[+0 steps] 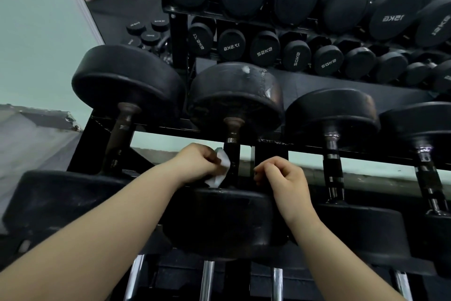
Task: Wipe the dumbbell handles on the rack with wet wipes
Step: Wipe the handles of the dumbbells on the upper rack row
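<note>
Several black dumbbells lie on the top tier of a black rack (pixel 170 127). My left hand (pixel 197 163) is closed on a white wet wipe (pixel 220 169) and presses it against the left side of the dark handle (pixel 231 154) of the second dumbbell from the left. My right hand (pixel 280 175) hovers just right of that handle, fingers curled, with nothing visible in it. The handle's far end by the weight head (pixel 236 95) looks rusty. The near head (pixel 219 217) sits under both wrists.
A rusty-handled dumbbell (pixel 122 130) lies to the left, and two with chrome-ringed handles (pixel 333 166) to the right. A mirror behind reflects more dumbbells (pixel 295 59) and a barbell. Chrome handles (pixel 207 278) of a lower tier show at the bottom.
</note>
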### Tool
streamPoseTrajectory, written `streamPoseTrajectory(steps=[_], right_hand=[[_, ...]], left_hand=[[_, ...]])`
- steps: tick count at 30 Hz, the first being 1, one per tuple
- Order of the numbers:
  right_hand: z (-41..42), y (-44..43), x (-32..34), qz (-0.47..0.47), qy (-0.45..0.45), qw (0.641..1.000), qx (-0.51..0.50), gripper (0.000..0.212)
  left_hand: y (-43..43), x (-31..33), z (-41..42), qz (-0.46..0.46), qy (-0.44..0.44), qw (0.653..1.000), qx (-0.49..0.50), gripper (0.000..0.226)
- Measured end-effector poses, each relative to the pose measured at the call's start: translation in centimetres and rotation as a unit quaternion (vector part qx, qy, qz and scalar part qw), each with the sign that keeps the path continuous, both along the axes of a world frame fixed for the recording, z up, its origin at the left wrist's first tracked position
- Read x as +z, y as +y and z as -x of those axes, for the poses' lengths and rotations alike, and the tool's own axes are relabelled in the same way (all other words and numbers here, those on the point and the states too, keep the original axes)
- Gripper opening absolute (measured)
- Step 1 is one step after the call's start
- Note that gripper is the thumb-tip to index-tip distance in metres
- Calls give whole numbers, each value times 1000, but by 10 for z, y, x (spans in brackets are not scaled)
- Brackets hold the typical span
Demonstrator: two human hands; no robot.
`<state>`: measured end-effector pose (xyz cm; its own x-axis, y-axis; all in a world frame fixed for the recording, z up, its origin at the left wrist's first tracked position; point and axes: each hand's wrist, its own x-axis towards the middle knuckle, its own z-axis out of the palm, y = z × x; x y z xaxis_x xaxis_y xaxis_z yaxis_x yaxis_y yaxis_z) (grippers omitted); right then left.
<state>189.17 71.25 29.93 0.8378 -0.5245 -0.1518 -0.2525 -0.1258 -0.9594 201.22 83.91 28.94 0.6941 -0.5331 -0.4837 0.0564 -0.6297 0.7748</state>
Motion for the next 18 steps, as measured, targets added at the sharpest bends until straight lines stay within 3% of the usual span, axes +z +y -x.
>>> streamPoseTrajectory(steps=[3, 5, 9, 11, 15, 18], right_hand=[[0, 0, -1, 0, -5, 1000, -5, 34], [0, 0, 0, 0, -8, 1000, -7, 34], [1, 0, 0, 0, -10, 1000, -8, 34], [0, 0, 0, 3, -9, 1000, -11, 34], [0, 0, -1, 2, -15, 1000, -13, 35], [1, -1, -2, -2, -14, 1000, -12, 36]], left_hand=[[-4, 5, 1, 55, 63, 995, 56, 17], [-8, 8, 1, 87, 109, 986, 96, 23], [-20, 5, -2, 93, 96, 984, 122, 18], [-27, 6, -5, 139, 144, 966, 166, 7], [-35, 1, -20, 175, 223, 924, 257, 27], [-40, -3, -29, 205, 312, 881, 290, 29]])
